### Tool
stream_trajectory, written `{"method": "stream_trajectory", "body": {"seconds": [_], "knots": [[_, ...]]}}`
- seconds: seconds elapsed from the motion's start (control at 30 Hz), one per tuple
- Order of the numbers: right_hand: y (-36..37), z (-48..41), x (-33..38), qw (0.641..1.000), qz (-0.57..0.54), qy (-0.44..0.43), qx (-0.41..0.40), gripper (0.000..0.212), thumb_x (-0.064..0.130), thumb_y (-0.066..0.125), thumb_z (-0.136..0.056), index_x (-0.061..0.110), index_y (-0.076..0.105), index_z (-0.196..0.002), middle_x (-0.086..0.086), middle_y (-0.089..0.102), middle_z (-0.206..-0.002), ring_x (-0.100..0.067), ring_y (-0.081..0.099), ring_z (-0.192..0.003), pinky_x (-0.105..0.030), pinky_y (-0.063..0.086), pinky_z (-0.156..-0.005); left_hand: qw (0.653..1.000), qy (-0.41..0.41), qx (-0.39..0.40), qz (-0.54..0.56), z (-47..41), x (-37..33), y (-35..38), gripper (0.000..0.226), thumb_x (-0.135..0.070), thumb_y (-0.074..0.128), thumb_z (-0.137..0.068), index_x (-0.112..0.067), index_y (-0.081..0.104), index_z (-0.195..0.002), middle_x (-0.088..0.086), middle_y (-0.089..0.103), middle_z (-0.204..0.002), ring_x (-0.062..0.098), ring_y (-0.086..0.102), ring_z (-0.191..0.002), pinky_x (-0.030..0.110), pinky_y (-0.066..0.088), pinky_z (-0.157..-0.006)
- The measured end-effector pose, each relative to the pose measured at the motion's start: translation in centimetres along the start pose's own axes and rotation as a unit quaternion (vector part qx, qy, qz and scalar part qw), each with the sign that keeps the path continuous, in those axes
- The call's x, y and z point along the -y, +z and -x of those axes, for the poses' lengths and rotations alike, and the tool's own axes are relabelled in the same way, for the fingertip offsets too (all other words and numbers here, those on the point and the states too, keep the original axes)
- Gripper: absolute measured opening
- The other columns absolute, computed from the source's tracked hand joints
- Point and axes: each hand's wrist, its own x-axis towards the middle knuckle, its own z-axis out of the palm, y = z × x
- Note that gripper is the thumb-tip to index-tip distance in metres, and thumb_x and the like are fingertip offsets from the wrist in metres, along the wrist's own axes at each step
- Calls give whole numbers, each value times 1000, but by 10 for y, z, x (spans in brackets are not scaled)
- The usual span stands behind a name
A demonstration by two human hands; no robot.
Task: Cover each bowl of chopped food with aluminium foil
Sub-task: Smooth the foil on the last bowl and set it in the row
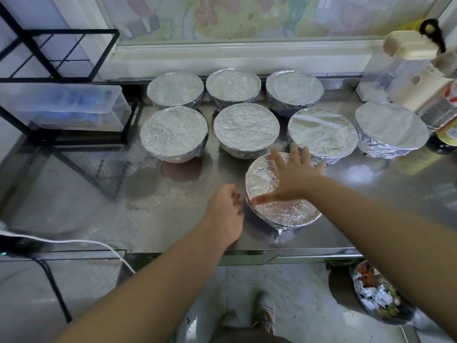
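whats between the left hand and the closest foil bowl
Only a thin strip of bare steel counter, head view; the left hand sits beside the closest foil bowl.

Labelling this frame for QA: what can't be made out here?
Food in all eight bowls: hidden by foil, head view.
Left hand: fingertips curled beside the near bowl; contact unclear.
Near bowl's far-right rim: under the right hand.
Bottle: cut off by right edge.
Box contents: blurred behind cloudy plastic.
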Motion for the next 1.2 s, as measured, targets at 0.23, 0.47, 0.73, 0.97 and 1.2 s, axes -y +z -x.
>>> {"method": "stream_trajectory", "body": {"seconds": [0.23,0.47,0.73,0.97,1.2], "knots": [[1,-1,3,1000,-2,-17,4,156,102,58,-37,40,-24,-155,-10,-21,-168,-46,-10,-153,-82,8,-107,994,-30,102,5,11,11,11,44,-32,29,-106,-6,57,-127,12,63,-131,21,60,-116,35,39,-106],[1,-1,5,1000,-3,-16,-6,159,102,56,-33,39,-22,-156,-10,-17,-168,-47,-7,-152,-81,10,-108,976,-88,191,-56,2,-14,5,82,-61,36,-96,6,44,-142,20,60,-135,33,57,-124,45,38,-112],[6,0,7,999,11,-9,-28,154,98,63,-43,36,-21,-157,-11,-17,-168,-47,-7,-153,-81,10,-108,943,-170,235,-161,-10,-45,11,104,-73,39,-88,5,20,-154,20,33,-158,41,34,-143,54,23,-117],[12,0,12,999,-11,21,-25,153,104,53,-42,36,-24,-155,-11,-17,-168,-47,-8,-153,-80,12,-108,948,-168,228,-147,-20,-55,10,97,-72,40,-89,-2,23,-155,21,45,-150,45,44,-135,63,32,-111],[0,1,7,997,-56,44,9,159,105,47,-31,38,-33,-150,-12,-33,-163,-44,-27,-149,-84,6,-107,988,-58,142,-23,-23,-37,3,77,-49,43,-98,-8,18,-158,17,45,-149,32,51,-131,47,42,-109]]}}
